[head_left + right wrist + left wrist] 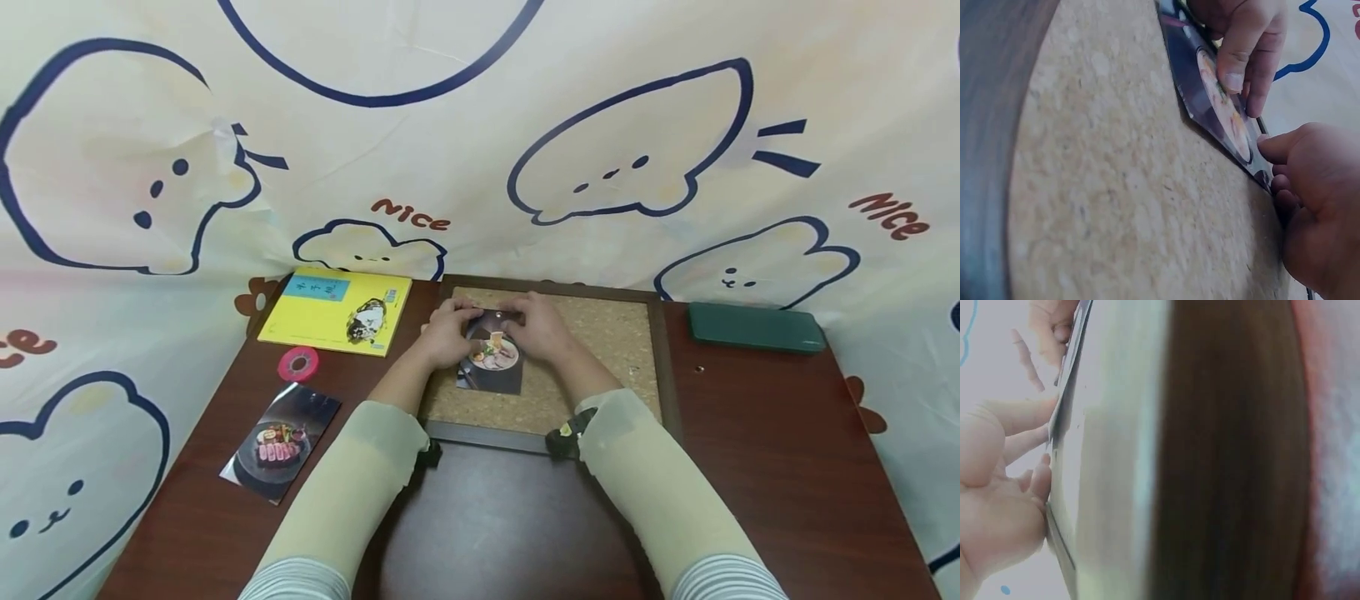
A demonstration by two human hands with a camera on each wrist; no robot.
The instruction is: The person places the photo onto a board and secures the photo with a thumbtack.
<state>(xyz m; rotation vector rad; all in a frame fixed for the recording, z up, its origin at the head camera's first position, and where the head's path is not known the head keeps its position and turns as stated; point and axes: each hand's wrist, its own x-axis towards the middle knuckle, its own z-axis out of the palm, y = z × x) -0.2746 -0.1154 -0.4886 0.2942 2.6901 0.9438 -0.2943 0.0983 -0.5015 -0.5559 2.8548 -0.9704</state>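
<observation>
A food photo (495, 354), dark with a pale bowl of noodles, lies against the cork board (592, 350) left of its middle. My left hand (447, 335) holds the photo by its upper left side, with the thumb (1233, 78) on the printed face. At the upper right corner, my right hand (542, 327) pinches the photo's edge, the other fingers curled in beside the thumb. In the right wrist view the photo (1200, 103) stands slightly off the cork along its lower edge. The left wrist view is blurred by the frame up close.
A yellow book (322, 312), a pink tape roll (298, 364) and another food photo (279, 442) lie on the brown table (787, 450) at left. To the right are a dark green case (756, 327) and a tiny object (699, 368). A cartoon-printed cloth (465, 158) hangs behind.
</observation>
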